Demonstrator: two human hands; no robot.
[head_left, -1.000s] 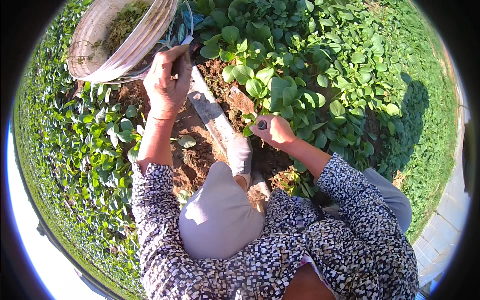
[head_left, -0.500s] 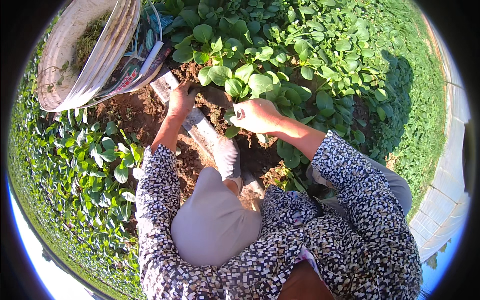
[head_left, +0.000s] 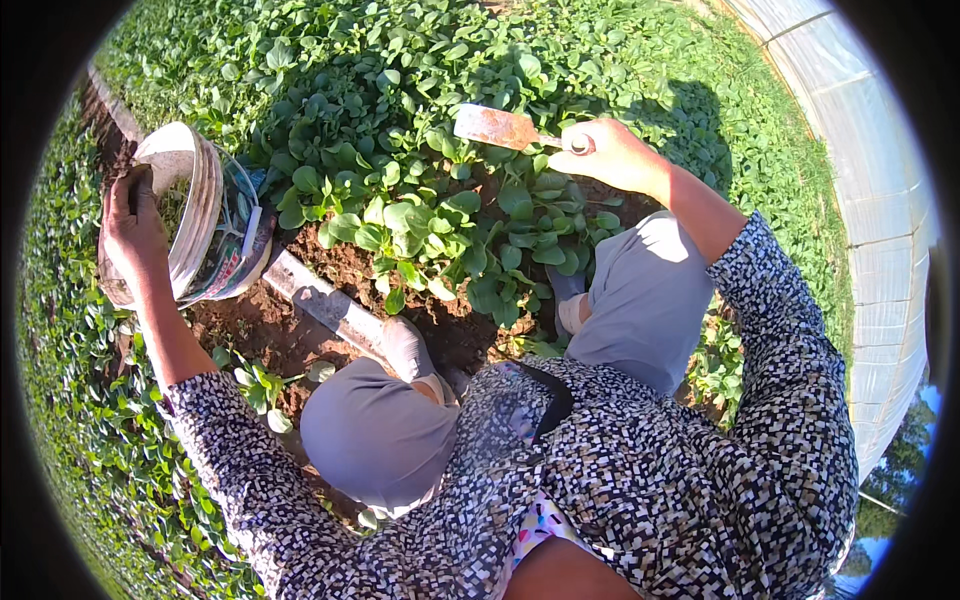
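My right hand [head_left: 615,155] is closed around the handle of a small trowel [head_left: 495,127], whose flat, rust-stained blade points left above the leafy green plants [head_left: 400,220]. Over at the far left, my left hand [head_left: 135,225] is at the rim of a white bucket [head_left: 205,190]. Its fingers are pinched together, and a dark, soil-like clump [head_left: 124,160] shows at their tips; exactly what it is I cannot make out. The bucket leans on its side with its mouth toward the left hand, and some greenery lies inside.
A pale narrow plank or strip [head_left: 325,308] crosses the bare brown soil [head_left: 235,325] by my foot [head_left: 405,350]. Low leafy plants [head_left: 110,420] grow at the left and across the far side. A translucent plastic-covered tunnel [head_left: 860,170] curves along the right.
My left hand has moved from the soil out left to the bucket. My right hand has lifted away to the right, bringing the trowel blade into plain sight. The view has shifted.
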